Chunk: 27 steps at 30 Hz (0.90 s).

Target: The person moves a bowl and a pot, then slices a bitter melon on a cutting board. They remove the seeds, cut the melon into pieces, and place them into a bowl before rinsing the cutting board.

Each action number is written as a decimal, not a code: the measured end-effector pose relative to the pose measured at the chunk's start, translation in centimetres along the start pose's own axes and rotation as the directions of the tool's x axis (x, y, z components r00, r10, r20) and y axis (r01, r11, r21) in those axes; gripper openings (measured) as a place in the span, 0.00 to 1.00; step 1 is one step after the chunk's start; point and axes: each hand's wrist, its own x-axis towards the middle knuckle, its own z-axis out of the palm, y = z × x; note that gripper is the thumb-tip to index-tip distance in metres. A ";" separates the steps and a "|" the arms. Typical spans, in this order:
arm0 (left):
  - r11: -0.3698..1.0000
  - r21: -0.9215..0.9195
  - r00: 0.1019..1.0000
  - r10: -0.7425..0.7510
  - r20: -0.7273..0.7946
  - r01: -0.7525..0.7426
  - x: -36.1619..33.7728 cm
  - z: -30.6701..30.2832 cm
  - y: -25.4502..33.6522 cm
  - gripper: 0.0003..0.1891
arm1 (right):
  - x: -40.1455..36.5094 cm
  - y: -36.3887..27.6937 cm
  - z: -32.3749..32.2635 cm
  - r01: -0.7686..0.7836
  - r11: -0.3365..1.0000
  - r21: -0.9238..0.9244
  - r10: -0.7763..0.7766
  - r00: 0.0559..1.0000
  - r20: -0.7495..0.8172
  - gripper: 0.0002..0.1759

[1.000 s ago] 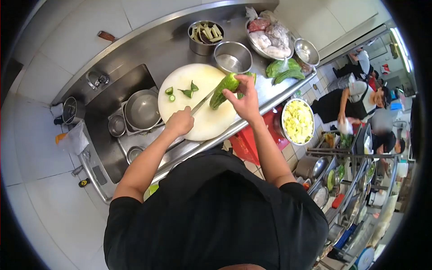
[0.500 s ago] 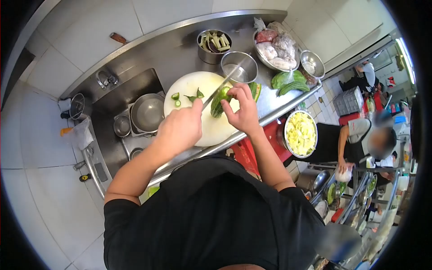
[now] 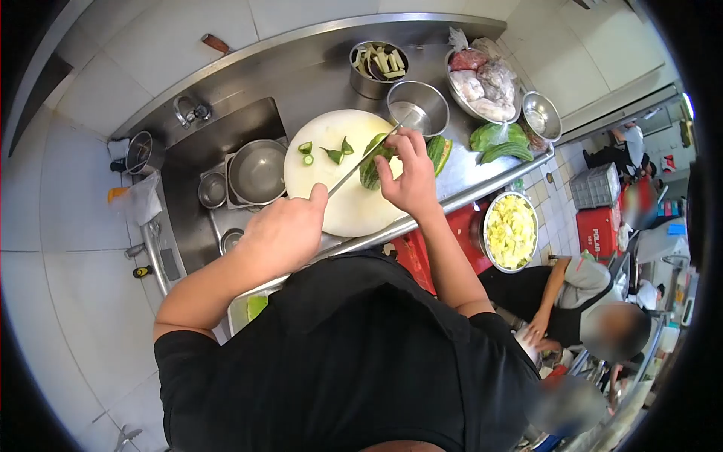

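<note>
My left hand is closed around the handle end of a long knife. The blade slants up and to the right, across a thick dark green cucumber on a round white cutting board. On the cucumber's right side, my right hand grips it with bent fingers and thumb. Small cut green pieces and pointed green ends lie to the left on the board. Another striped cucumber lies at the board's right edge, partly behind my right hand.
Behind the board stand an empty metal bowl and a pot of eggplant strips. Bagged food fills a basin. Left lies a sink with a metal pan. Chopped yellow-green vegetable fills a bowl at right, near another person.
The view has shifted slightly, moving the counter rightward. The knife stays across the cucumber, with both hands in nearly the same grip. The other person has bent lower and closer.
</note>
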 end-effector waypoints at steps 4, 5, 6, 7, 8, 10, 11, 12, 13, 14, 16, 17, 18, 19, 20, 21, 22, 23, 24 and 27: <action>0.999 -0.025 0.999 -0.022 0.043 0.023 1.2 -1.0 0.4 0.13 | 0.5 0.7 0.5 0.040 0.999 0.025 -0.039 0.999 -0.007 0.18; 0.999 -0.035 0.999 -0.023 0.025 0.023 2.0 -0.6 0.3 0.13 | 0.6 0.6 0.6 0.068 0.997 0.020 -0.068 0.998 -0.010 0.18; 0.999 -0.047 1.000 -0.025 0.013 0.026 2.4 -0.2 0.2 0.14 | 0.4 0.6 0.9 0.091 0.996 0.018 -0.091 0.996 -0.010 0.18; 0.998 -0.054 0.999 -0.030 0.028 0.031 2.7 -0.1 0.3 0.14 | 0.3 0.9 1.1 0.059 0.998 0.035 -0.058 0.998 -0.015 0.18; 0.997 -0.061 0.999 -0.036 0.036 0.038 3.2 -0.3 0.5 0.14 | 0.6 1.3 1.2 0.033 0.998 0.052 -0.032 0.999 -0.021 0.18; 0.997 -0.063 0.999 -0.036 0.033 0.038 3.9 -0.5 0.5 0.14 | 0.9 1.5 1.1 0.027 0.998 0.062 -0.027 1.000 0.001 0.19; 0.997 -0.064 0.999 -0.030 0.031 0.032 4.2 -0.5 0.5 0.14 | 1.1 1.8 1.1 0.032 0.998 0.061 -0.033 0.999 0.006 0.19; 0.998 -0.065 0.999 -0.024 0.029 0.026 4.4 -0.4 0.5 0.13 | 1.2 2.0 1.0 0.036 0.998 0.059 -0.037 0.999 0.012 0.20; 0.997 -0.067 0.999 -0.025 0.038 0.027 4.6 -0.3 0.3 0.14 | 1.3 2.0 1.0 0.051 0.997 0.062 -0.051 0.999 0.005 0.21; 0.997 -0.069 0.999 -0.025 0.045 0.028 4.7 -0.3 0.2 0.14 | 1.4 1.9 0.9 0.038 0.997 0.062 -0.039 0.999 0.013 0.21; 0.998 -0.056 0.997 -0.037 0.070 0.041 4.3 -0.6 0.3 0.14 | 1.5 1.6 0.9 0.010 0.998 0.063 -0.011 1.000 0.029 0.21; 0.998 -0.041 0.995 -0.048 0.087 0.052 3.6 -1.2 0.6 0.15 | 1.4 1.5 1.0 0.017 0.997 0.072 -0.019 0.999 0.038 0.21; 0.998 -0.023 0.993 -0.060 0.104 0.063 3.1 -1.7 0.7 0.15 | 1.4 1.3 1.3 0.023 0.996 0.083 -0.027 0.999 0.044 0.20; 0.998 -0.020 0.991 -0.055 0.121 0.058 2.8 -2.1 0.5 0.15 | 1.3 1.1 1.5 0.030 0.995 0.095 -0.035 0.998 0.049 0.20; 0.998 -0.017 0.990 -0.051 0.135 0.054 2.6 -2.5 0.3 0.16 | 1.3 1.0 1.6 0.028 0.995 0.100 -0.033 0.998 0.051 0.20; 0.999 -0.013 0.988 -0.048 0.146 0.051 2.7 -2.8 0.1 0.16 | 1.2 0.9 1.7 0.029 0.994 0.105 -0.035 0.998 0.053 0.20; 0.999 -0.039 0.993 -0.032 0.115 0.037 3.3 -2.3 0.0 0.16 | 0.9 0.7 1.8 0.026 0.994 0.110 -0.033 0.998 0.060 0.19; 0.997 -0.067 0.996 -0.019 0.086 0.025 4.5 -1.5 0.0 0.15 | 0.6 0.7 2.0 0.052 0.993 0.106 -0.059 0.996 0.068 0.19; 0.995 -0.097 0.998 -0.010 0.054 0.015 5.6 -0.7 -0.1 0.15 | 0.4 0.6 2.2 0.080 0.991 0.104 -0.089 0.993 0.078 0.19; 0.992 -0.124 0.999 0.033 -0.022 -0.036 7.8 0.2 0.1 0.14 | 0.9 1.1 2.4 0.104 0.990 0.094 -0.110 0.992 0.066 0.20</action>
